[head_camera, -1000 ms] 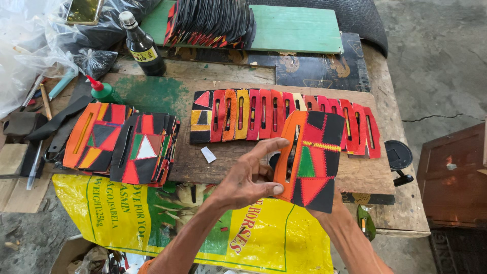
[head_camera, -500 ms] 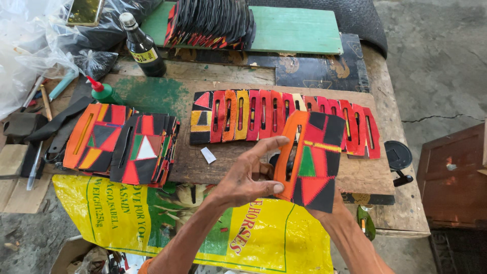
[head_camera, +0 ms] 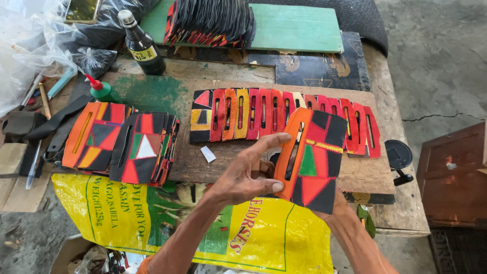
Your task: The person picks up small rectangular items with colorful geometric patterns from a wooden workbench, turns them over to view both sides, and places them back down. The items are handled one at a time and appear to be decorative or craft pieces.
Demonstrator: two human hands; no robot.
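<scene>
Both hands hold up a patchwork leather piece [head_camera: 313, 158] in orange, red, black and green, with a long slot near its left edge. My left hand [head_camera: 247, 171] pinches its left edge, thumb at the lower corner and forefinger stretched toward the top. My right hand [head_camera: 339, 204] is almost wholly hidden behind the piece, only the wrist showing below it. Behind the piece, a row of similar slotted red and orange pieces [head_camera: 274, 115] lies overlapped on the wooden board [head_camera: 167, 94]. A stack of patchwork pieces [head_camera: 124, 142] rests at the board's left end.
A dark glass bottle [head_camera: 142, 44] and a green glue bottle with red tip [head_camera: 103, 90] stand at the back left. A bundle of black pieces [head_camera: 210, 21] sits on a green board [head_camera: 294, 28]. A yellow printed sack [head_camera: 177, 223] hangs off the front edge. Tools [head_camera: 38, 127] lie left.
</scene>
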